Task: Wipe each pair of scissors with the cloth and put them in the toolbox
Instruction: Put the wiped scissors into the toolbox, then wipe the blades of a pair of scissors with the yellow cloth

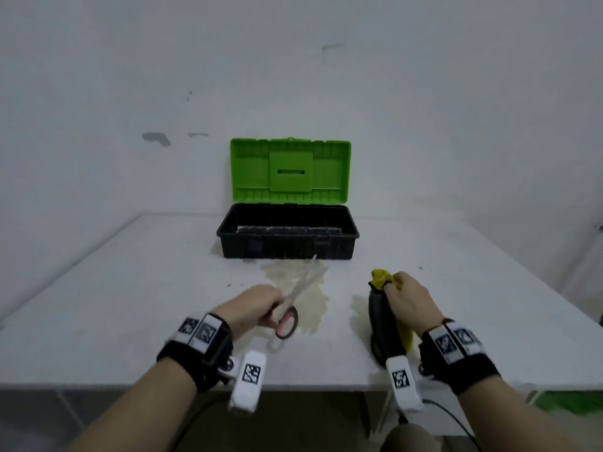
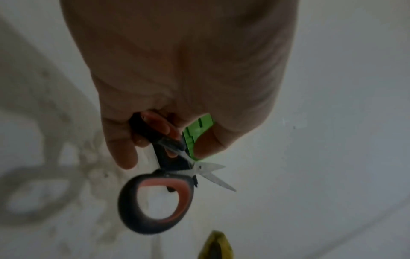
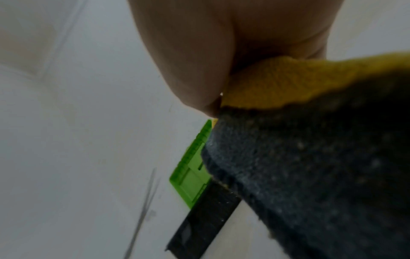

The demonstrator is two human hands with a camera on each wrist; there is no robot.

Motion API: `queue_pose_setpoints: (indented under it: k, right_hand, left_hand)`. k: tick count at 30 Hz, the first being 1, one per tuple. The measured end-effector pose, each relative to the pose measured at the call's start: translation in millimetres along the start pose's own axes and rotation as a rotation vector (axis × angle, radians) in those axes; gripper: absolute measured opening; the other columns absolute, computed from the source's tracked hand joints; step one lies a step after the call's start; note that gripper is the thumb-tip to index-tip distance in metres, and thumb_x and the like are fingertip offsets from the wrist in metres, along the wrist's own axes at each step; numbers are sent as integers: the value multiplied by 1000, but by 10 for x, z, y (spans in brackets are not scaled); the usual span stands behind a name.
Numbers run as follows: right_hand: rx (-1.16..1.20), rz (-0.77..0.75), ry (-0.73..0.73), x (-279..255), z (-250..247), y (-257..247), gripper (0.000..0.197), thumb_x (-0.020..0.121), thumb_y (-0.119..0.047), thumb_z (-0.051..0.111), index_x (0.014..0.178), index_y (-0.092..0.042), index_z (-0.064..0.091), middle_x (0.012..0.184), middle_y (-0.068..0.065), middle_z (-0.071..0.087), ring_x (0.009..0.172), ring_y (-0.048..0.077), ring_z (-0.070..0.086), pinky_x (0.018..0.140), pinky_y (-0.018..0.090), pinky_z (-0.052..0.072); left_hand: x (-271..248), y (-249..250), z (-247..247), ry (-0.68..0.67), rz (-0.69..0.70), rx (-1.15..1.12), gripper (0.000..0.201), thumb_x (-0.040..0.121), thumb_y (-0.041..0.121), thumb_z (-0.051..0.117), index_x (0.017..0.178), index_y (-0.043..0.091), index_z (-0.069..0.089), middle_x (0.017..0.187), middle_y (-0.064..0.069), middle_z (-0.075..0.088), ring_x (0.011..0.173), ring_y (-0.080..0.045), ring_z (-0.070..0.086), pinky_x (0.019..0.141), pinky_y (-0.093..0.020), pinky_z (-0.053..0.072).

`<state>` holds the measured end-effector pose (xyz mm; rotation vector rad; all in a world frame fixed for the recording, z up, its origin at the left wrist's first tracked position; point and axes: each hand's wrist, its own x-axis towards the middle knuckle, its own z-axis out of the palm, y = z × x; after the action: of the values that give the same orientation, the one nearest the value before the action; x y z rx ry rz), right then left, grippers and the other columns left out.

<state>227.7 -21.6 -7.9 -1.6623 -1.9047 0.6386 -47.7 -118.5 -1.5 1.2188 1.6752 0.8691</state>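
black and salmon-pink handles mark the scissors (image 1: 288, 313), which sit in the left hand (image 1: 251, 306) just above the bench (image 1: 130, 288), near its front edge and a little left of the middle. the grip is clenched round one handle loop: in the left wrist view the fingers (image 2: 121, 152) curl through it while the other loop (image 2: 155, 203) hangs free below. the blades (image 2: 213, 173) stand a little apart there; from the head view they point away toward the toolbox and are blurred, so their exact angle is hard to read.

to the right, well apart from the scissors, the right hand (image 1: 409, 305) holds the cloth (image 1: 383, 280), yellow on one face and dark grey on the other. its grip is closed on the bunched fabric, with a yellow tuft poking out past the knuckles and the grey length trailing back under the wrist toward the bench edge. in the right wrist view the cloth fills most of the frame and the thumb (image 3: 195, 78) presses on its yellow side.

beyond both hands, at the far middle of the bench, stands the toolbox (image 1: 287, 243), its black tray open and its green lid (image 1: 290, 171) upright against the white wall (image 1: 293, 60). what lies inside the tray i cannot tell. a pale brownish stain (image 1: 310, 288) spreads over the bench between the toolbox and the scissors. both wrists wear black straps with white printed marker blocks (image 1: 249, 373).
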Motion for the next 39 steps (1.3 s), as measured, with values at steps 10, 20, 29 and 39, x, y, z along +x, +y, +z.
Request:
queue_pose_setpoints:
  k: [10,20,29,39]
  right_hand:
    - [491,34,-157,-491,179,31,16,92,-27,48,101,-34,60,94,0,71,89,18,67,82,37,54]
    - [497,50,-301,-557,411,-124,15,94,-21,49,103,-25,60,89,4,70,75,12,66,66,27,53]
    - [504,18,-255,-514,365,-164,16,91,-34,56,105,-28,61,98,0,70,89,14,67,80,32,54]
    - [236,-214,-86,-569,319,-205,18,85,-40,63,100,-32,58,90,-13,63,83,3,59,73,24,48]
  left_hand:
    - [135,-2,620,-166,21,-117,10,99,16,61,95,8,66,75,-6,51,59,-11,50,59,-22,53]
    - [186,-10,637,-206,-22,-12,22,101,20,59,82,17,48,77,-8,56,53,-15,56,49,-26,46]
    - [126,0,435,-188,-37,-58,22,98,13,62,78,12,52,52,5,44,40,-7,29,37,-19,23]
    - [12,-47,496,-171,18,-126,14,91,13,73,78,10,66,46,6,33,41,-9,23,41,-22,17]
